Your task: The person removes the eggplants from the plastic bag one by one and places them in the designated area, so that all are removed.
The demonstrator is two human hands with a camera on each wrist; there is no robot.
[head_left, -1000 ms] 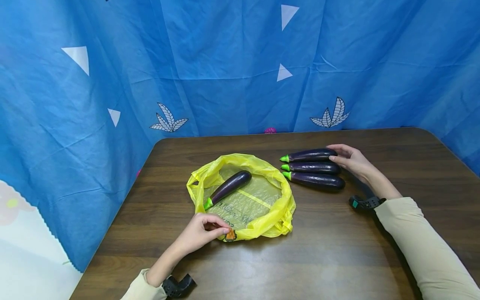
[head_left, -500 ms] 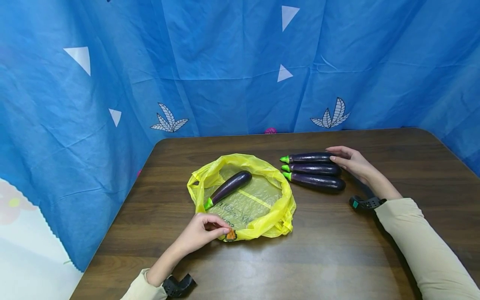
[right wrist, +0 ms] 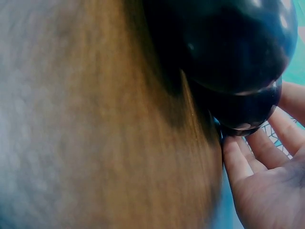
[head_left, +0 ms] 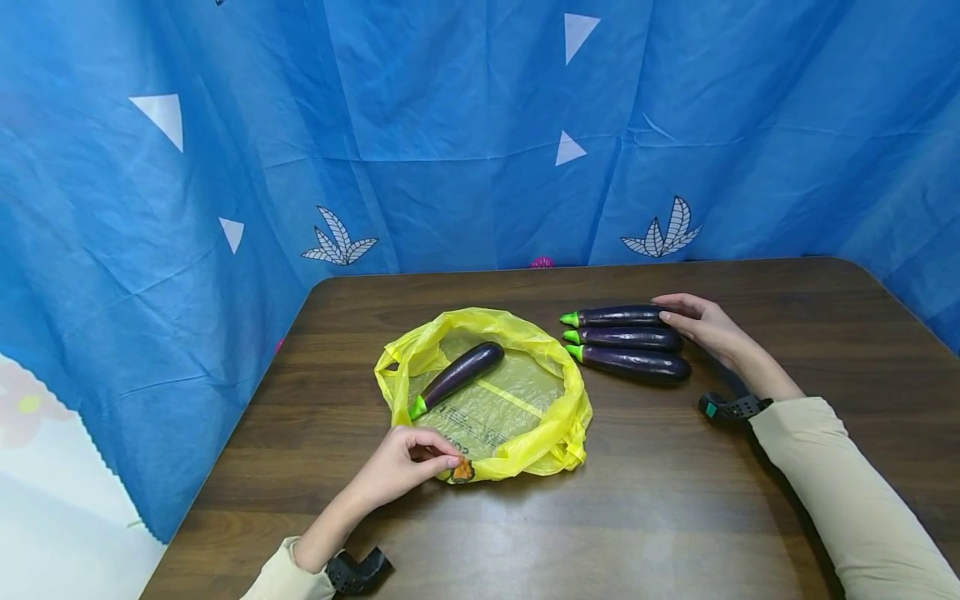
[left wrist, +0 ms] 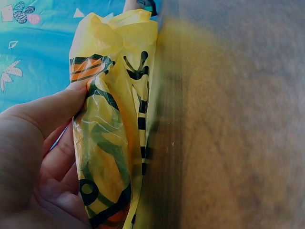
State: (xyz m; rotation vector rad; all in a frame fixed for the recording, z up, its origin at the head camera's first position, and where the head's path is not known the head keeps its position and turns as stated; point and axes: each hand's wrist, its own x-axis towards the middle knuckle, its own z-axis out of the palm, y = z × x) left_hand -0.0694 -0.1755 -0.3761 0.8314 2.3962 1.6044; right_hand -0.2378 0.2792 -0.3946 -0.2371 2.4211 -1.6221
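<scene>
A yellow plastic bag [head_left: 566, 408] stands with its mouth spread wide at the middle of the table. One dark purple eggplant [head_left: 461, 375] with a green stem end lies inside it, tilted. My left hand [head_left: 408, 467] pinches the bag's near rim between thumb and fingers; the left wrist view shows the thumb on the printed yellow plastic [left wrist: 107, 138]. To the bag's right, three more eggplants lie side by side, stems pointing left. My right hand [head_left: 708, 329] holds the blunt end of the farthest eggplant [head_left: 618, 316], thumb on the near side. The middle eggplant [head_left: 630, 337] and nearest eggplant [head_left: 637, 365] lie beside it.
The brown wooden table [head_left: 615, 517] has rounded far corners. A blue patterned curtain [head_left: 465, 133] hangs along its far edge and left side. A white flowered cloth [head_left: 60, 500] shows at the lower left.
The farthest eggplant and my right hand have come slightly down and nearer to the other two. My left hand stays at the bag's rim.
</scene>
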